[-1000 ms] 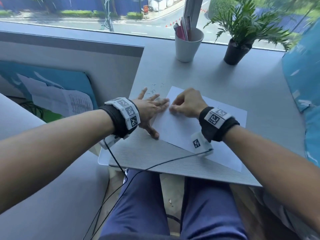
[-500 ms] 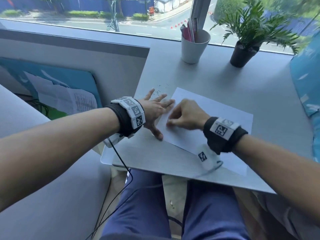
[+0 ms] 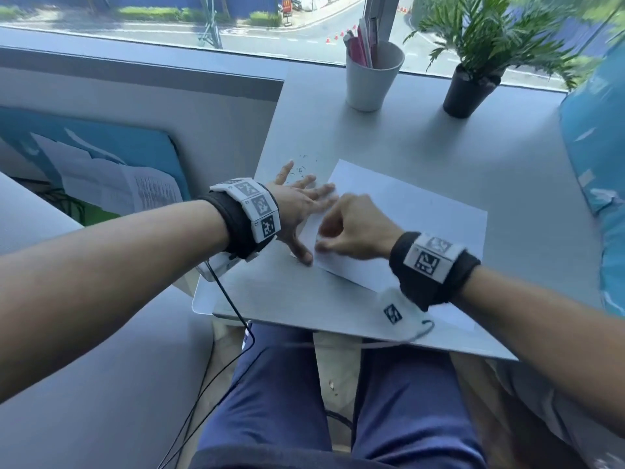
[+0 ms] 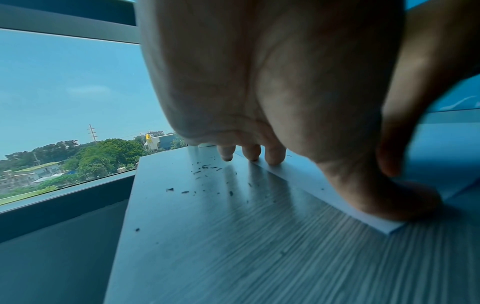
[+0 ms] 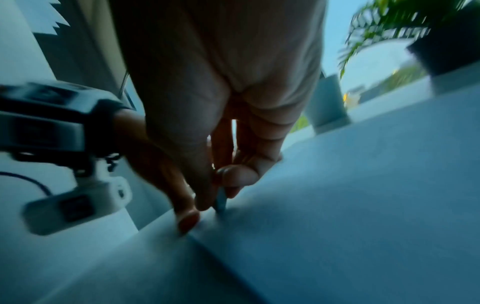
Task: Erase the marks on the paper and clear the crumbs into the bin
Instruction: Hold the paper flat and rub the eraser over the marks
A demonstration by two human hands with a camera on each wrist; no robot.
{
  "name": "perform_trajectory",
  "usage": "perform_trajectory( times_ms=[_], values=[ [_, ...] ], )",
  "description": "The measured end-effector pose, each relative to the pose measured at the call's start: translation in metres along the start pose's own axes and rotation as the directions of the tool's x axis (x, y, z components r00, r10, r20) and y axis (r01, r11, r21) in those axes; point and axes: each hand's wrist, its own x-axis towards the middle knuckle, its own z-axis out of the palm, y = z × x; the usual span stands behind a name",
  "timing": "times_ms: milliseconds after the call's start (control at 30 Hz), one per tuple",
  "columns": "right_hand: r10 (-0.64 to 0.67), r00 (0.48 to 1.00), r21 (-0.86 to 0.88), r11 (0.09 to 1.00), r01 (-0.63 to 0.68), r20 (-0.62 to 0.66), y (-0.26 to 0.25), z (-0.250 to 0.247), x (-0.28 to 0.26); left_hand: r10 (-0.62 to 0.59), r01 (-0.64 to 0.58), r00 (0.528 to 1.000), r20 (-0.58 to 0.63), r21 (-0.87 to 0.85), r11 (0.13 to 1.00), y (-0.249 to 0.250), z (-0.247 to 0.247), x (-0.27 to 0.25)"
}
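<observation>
The crumbs [image 3: 301, 169] lie scattered on the bare worktop [image 3: 422, 137] off the paper's far left corner, at about 11 o'clock from the left hand [image 3: 297, 211], just beyond its fingertips [image 4: 272, 159]. None has gone to a bin, and no bin shows in any view.

That left hand lies flat and spread, its grip apart. The fingertips press the paper's left edge, and the thumb pins the near left corner, as the left wrist view shows. It sat the same way a second ago, so its job as anchor has not changed.

The paper [image 3: 422, 225] lies on the worktop in front of the person, skewed, and it has not slid.

The change is in the right hand [image 3: 355, 231]. A second ago it worked near the paper's far left corner. Half a second ago it was lower. Now it has travelled toward 6 o'clock along the left edge and sits close by the left thumb. Its grip is clamped: thumb and fingers pinch a small pale eraser [image 5: 221, 200], tip down on the sheet, and the blur suggests fast rubbing.

I judge that erasing is sweeping down the left margin and is not finished. No marks are legible on the sheet here. The crumb clearing has not started.
</observation>
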Motion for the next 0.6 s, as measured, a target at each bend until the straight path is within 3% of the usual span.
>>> perform_trajectory(
  times_ms=[67, 167, 200, 333, 467, 533, 600],
  values=[
    [0.009, 1.000, -0.032, 0.999, -0.008, 0.019, 0.005, -0.007, 0.004, 0.000, 0.000, 1.000, 0.010, 0.006, 1.000, 0.002, -0.001, -0.001],
    [0.133, 0.972, 0.014, 0.991, -0.133, -0.196, 0.020, -0.029, 0.024, -0.005, 0.005, 1.000, 0.016, 0.000, 1.000, 0.004, -0.003, -0.001],
    [0.126, 0.973, 0.015, 0.992, -0.126, -0.195, 0.018, -0.027, 0.022, -0.007, 0.007, 1.000, 0.014, 0.005, 1.000, 0.004, -0.004, -0.001],
    [-0.021, 0.999, -0.039, 0.999, 0.022, 0.049, 0.002, -0.002, -0.004, -0.014, 0.015, 1.000, -0.002, 0.034, 0.999, 0.001, 0.000, -0.001],
    [0.132, 0.971, 0.028, 0.991, -0.129, -0.202, 0.025, -0.027, 0.025, -0.015, 0.015, 1.000, 0.006, 0.003, 1.000, 0.002, -0.001, -0.001],
    [0.083, 0.986, 0.017, 0.997, -0.081, -0.143, 0.017, -0.018, 0.017, -0.022, 0.022, 1.000, 0.007, -0.009, 1.000, 0.001, -0.001, -0.001],
    [-0.009, 1.000, -0.022, 1.000, 0.010, 0.025, 0.005, -0.004, -0.003, -0.028, 0.028, 1.000, 0.012, -0.004, 1.000, 0.000, 0.000, 0.000]
  ],
)
